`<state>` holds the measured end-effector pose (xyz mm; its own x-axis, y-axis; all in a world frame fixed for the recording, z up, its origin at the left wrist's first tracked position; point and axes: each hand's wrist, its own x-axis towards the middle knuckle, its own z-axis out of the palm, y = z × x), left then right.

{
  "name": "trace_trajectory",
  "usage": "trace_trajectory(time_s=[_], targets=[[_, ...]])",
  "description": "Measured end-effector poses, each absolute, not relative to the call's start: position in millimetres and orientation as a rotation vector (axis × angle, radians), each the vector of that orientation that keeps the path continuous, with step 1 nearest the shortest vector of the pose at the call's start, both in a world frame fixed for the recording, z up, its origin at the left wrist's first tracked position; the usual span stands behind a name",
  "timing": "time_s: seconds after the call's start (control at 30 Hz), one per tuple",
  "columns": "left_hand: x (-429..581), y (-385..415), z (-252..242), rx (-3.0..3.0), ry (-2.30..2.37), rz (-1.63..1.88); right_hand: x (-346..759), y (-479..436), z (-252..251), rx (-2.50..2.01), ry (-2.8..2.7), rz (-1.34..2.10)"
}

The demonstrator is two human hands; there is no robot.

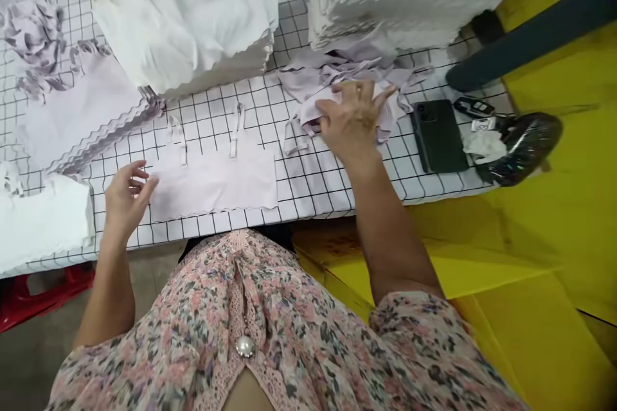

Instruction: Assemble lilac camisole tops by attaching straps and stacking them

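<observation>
Checked table across the frame's upper half. White fabric stacks at upper centre and upper right. Flat lilac top at centre, straps pointing up-frame. Crumpled lilac heap right of centre. Right hand palm-down on that heap, fingers spread; grip impossible to tell. Left hand open, fingers loosely curled, fingertips at the top's left edge. Dark phone right of the heap.

Can't tell if right hand grips the lilac pile, right of the flat lilac top. The white stacks behind that top are cut by the upper edge. The small items far right of it are too small to identify.
</observation>
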<state>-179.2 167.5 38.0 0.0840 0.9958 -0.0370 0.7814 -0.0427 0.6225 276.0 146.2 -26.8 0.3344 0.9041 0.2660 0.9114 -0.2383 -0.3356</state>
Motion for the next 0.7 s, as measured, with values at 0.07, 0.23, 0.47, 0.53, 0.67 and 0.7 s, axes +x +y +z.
trace_trajectory(time_s=[0.07,0.23,0.47,0.53,0.67,0.7], targets=[[-165.5,168.9,40.3,1.942,1.617,0.546,297.3,163.0,-14.5,-2.095,-1.532,-0.043],[-145.7,173.0,43.8,2.028,1.462,0.515,341.0,172.1,55.1,-1.859,-1.183,-0.405],[-97.9,190.0,56.0,1.953,1.128,0.592,329.8,151.3,171.5,-1.764,-1.357,-0.342],[-70.8,192.4,64.4,1.909,0.986,0.618,313.4,141.2,196.6,-1.77,-1.344,-0.173],[-8.7,185.2,91.1,1.813,0.68,0.702,286.1,118.1,232.6,-1.766,-1.278,0.132],[6.0,180.4,99.3,1.79,0.608,0.734,282.0,113.4,238.2,-1.753,-1.271,0.181]])
